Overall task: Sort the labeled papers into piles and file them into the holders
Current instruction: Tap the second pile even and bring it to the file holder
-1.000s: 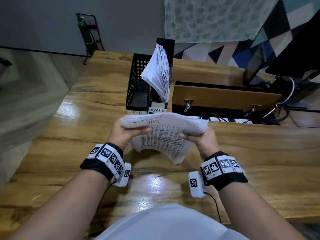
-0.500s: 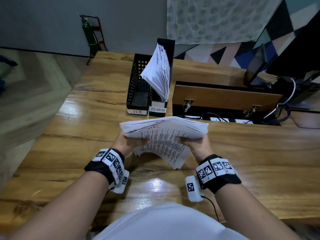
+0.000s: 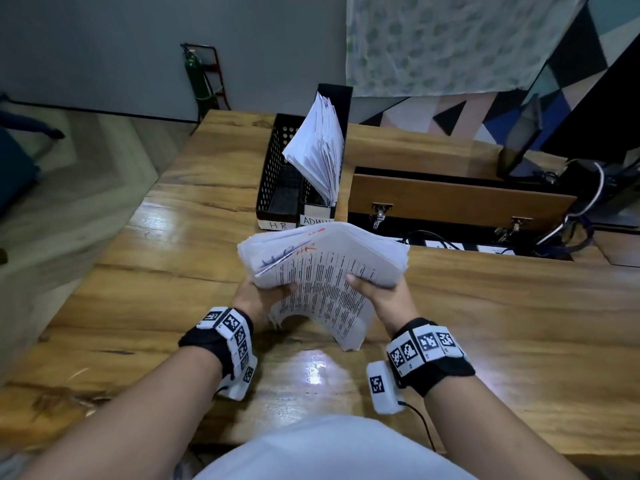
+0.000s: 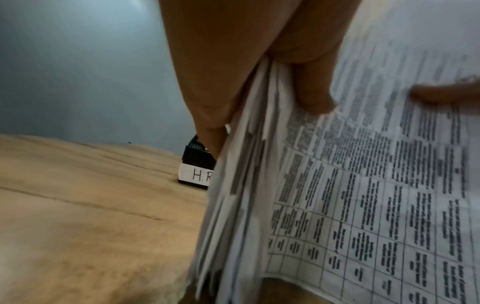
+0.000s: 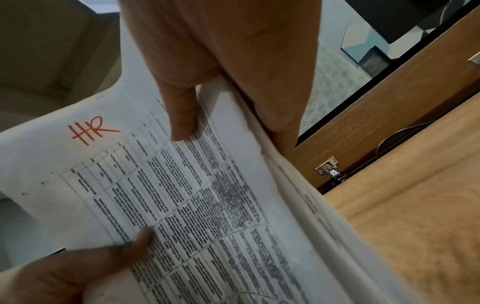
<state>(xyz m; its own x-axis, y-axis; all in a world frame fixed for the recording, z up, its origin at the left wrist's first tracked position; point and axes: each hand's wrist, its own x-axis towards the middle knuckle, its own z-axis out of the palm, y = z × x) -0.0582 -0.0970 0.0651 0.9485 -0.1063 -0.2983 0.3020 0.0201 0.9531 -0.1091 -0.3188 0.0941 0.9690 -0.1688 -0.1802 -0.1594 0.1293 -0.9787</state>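
Observation:
I hold a thick stack of printed papers (image 3: 325, 268) above the wooden table, bent over so its near half hangs down. My left hand (image 3: 266, 292) grips its left edge and my right hand (image 3: 377, 289) grips its right edge, thumbs on the printed sheet. The facing sheet (image 5: 166, 195) carries "HR" in red ink. Behind the stack stand two black mesh holders: the one labelled HR (image 3: 277, 178) looks empty, and the one labelled ADMIN (image 3: 317, 218) holds a fanned bunch of papers (image 3: 318, 150).
An open hinged wooden flap (image 3: 450, 199) with cables beneath it cuts into the table (image 3: 519, 323) to the right of the holders. A dark monitor (image 3: 588, 109) stands at the far right. The table's left edge drops to the floor.
The stack has moved slightly forward toward the holders, and its upper sheets have fanned apart at the left corner. Both hands keep their grip.

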